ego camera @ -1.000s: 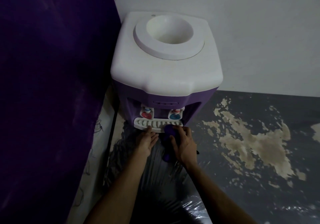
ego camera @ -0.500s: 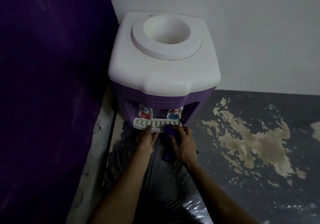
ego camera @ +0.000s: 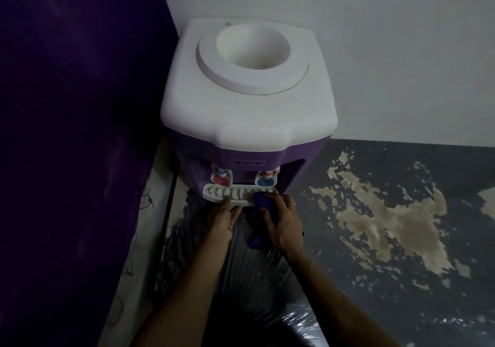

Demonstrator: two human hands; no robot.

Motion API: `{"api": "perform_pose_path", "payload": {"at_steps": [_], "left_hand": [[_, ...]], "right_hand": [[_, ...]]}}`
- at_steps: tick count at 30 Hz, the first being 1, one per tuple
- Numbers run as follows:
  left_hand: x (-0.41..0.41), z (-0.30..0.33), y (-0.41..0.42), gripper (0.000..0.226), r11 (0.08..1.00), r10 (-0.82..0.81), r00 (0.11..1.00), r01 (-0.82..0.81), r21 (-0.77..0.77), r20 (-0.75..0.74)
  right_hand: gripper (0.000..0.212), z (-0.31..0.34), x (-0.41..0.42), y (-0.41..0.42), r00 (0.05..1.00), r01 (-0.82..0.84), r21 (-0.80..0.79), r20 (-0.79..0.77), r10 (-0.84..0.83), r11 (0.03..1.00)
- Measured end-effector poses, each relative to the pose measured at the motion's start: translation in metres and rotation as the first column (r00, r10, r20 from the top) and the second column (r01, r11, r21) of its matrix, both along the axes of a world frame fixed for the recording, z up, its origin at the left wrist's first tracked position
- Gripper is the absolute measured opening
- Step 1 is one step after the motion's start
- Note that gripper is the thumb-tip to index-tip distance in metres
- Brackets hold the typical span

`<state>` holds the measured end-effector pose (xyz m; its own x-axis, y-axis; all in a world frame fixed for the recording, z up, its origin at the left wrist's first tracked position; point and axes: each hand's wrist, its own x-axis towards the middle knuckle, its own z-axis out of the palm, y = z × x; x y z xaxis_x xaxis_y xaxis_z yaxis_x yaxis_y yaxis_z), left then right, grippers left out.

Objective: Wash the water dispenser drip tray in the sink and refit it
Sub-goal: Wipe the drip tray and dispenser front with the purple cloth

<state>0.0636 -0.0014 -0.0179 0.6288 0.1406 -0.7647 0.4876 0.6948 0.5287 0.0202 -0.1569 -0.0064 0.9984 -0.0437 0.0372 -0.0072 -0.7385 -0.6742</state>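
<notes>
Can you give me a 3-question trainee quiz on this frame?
1. True or false: a bottle sits on the water dispenser.
2. Which hand holds the purple cloth: A left hand, B right hand, C neither?
3. Fill in: the drip tray sits under the two ____.

Key: 1 false, the top well is empty. 2 B. 3 taps; the left hand's fingertips rest on the tray's front edge.

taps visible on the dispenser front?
2. Left tap, red, above the drip tray left end; right tap, blue, above its right end. None seems hidden.
</notes>
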Motion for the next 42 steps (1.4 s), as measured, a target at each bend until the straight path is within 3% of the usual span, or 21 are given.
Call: {"api": "perform_pose_path", "payload": {"at_steps": [9,15,22,26,30,35,39,42], "left_hand": [[-0.001,-0.003,-0.001,0.037,1.0,0.005,1.0,-0.005,-0.001,-0.027],[-0.004,-0.005,0.011,0.039,0.99,-0.133,0.991,0.134,-0.032,0.018],[-0.005,-0.01,0.014,0.041,0.987,-0.158,0.987,0.159,-0.039,0.029],[-0.004,-0.01,0.012,0.041,0.992,-0.117,0.993,0.118,-0.04,0.029],[-0.004,-0.008,0.011,0.04,0.994,-0.102,0.995,0.103,-0.041,0.022],[-0.004,-0.009,0.011,0.043,0.993,-0.112,0.994,0.113,-0.033,0.013],[-0.003,-0.01,0.012,0.041,0.991,-0.128,0.992,0.128,-0.023,0.017],[-0.003,-0.01,0.011,0.041,0.992,-0.124,0.992,0.124,-0.022,0.012]], "right_hand": [[0.039,-0.004,0.003,0.007,0.987,0.107,-0.035,0.127,-0.101,0.994],[0.054,-0.013,0.018,0.03,0.996,0.069,-0.324,-0.03,-0.083,0.943],[0.056,-0.009,0.026,0.048,0.995,-0.099,-0.227,-0.044,0.091,0.969],[0.065,-0.012,0.024,0.02,0.98,-0.197,-0.392,-0.063,0.188,0.898],[0.076,-0.006,0.012,0.012,0.991,-0.123,-0.491,-0.099,0.086,0.862],[0.069,-0.008,0.007,0.021,0.999,-0.007,-0.463,-0.034,-0.01,0.886],[0.066,-0.006,0.022,0.031,0.997,-0.021,-0.335,-0.072,-0.004,0.942],[0.071,-0.007,0.018,0.022,0.993,-0.074,-0.332,-0.111,0.039,0.94]]}}
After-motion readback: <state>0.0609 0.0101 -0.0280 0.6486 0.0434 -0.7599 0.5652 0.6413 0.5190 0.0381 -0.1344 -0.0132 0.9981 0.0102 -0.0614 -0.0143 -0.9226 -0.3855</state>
